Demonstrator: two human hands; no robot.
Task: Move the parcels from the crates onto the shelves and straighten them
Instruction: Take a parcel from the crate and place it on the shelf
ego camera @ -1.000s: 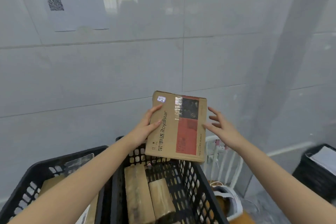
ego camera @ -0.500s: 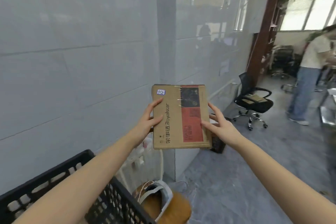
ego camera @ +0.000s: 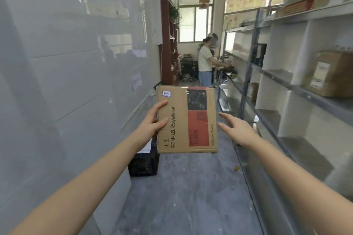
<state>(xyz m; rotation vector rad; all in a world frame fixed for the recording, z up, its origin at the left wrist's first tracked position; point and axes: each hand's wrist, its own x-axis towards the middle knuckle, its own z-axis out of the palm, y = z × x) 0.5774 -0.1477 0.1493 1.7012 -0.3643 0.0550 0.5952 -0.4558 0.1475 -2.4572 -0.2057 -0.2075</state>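
Aisle between wall and shelves [ego camera: 282, 75]: your left hand [ego camera: 152, 122] grips the parcel [ego camera: 183, 120] in mid-air, your right hand [ego camera: 238, 131], fingers straight, just beside its right edge; shelving and straightening apparently remain.

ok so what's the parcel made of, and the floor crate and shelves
Parcel: matt brown cardboard with folded edges and red and black print. Crate: probably black plastic, going by its lattice walls. Shelves: apparently grey metal, thin with a faint sheen.
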